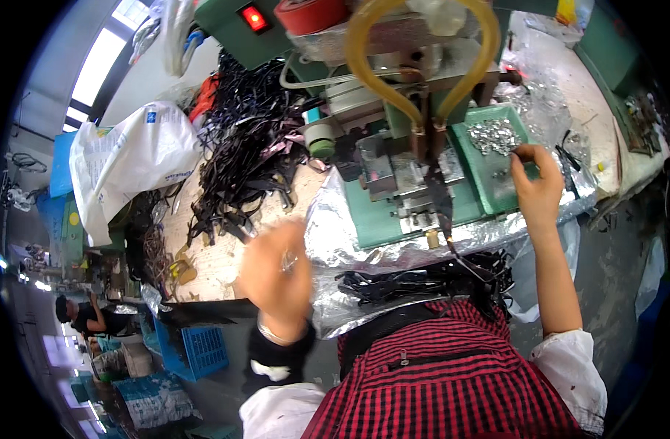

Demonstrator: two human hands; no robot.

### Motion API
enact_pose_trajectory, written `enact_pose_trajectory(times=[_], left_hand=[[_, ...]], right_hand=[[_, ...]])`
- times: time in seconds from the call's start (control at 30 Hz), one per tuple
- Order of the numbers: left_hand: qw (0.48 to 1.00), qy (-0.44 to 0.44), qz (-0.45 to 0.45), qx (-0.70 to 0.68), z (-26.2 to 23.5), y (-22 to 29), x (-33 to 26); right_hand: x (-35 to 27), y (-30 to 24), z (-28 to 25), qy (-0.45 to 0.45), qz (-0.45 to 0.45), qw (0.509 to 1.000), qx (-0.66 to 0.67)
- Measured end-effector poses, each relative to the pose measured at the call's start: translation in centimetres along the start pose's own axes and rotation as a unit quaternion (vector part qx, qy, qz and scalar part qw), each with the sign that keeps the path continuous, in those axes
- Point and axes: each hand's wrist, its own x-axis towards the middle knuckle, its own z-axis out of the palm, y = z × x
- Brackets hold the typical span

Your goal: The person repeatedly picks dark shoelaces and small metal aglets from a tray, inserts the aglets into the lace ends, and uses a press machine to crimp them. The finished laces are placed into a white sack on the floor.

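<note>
My right hand (540,183) is over the green tray (467,157), thumb and forefinger pinched together at the edge of a heap of small shiny metal pieces (494,136). Whatever those fingertips hold is too small to make out. Smeared by motion, my left hand (278,274) hangs in front of the table's near edge, left of the foil-covered work surface (331,227); its fingers cannot be read. Between my hands stands a green bench machine with a metal tooling block (415,175). A dark strip (442,201) hangs down in front of that block.
A large tangle of black strips (240,139) lies left of the machine, beside a white plastic bag (134,157). More black strips (430,282) rest on foil at my lap. A yellow tube (353,44) loops above the tooling. A blue crate (203,351) stands lower left; another person (93,318) is far off.
</note>
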Motion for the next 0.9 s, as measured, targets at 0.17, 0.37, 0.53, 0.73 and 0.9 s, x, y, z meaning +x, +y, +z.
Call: enact_pose_trajectory(times=[0.17, 0.37, 0.53, 0.73, 0.9], left_hand=[[0.962, -0.204, -0.032, 0.179, 3.9, -12.9, 1.1], [0.965, -0.208, -0.07, 0.141, 8.1, -17.8, -3.4], [0.973, -0.197, -0.042, 0.114, 8.3, -16.3, -4.2], [0.98, -0.146, -0.034, 0.129, 9.5, -16.1, -2.1], [0.944, 0.046, -0.277, -0.172, 7.9, -10.4, -1.5]], right_hand=[[1.2, -2.8, 2.1, -0.034, -0.004, 0.99, 0.135], [-1.3, -0.6, 0.5, -0.011, 0.036, 0.995, 0.09], [-3.0, -1.6, -2.2, -0.013, 0.048, 0.993, 0.106], [1.1, -9.9, 1.0, -0.079, -0.108, 0.968, 0.21], [0.1, -11.6, 3.6, -0.095, 0.059, 0.94, 0.323]])
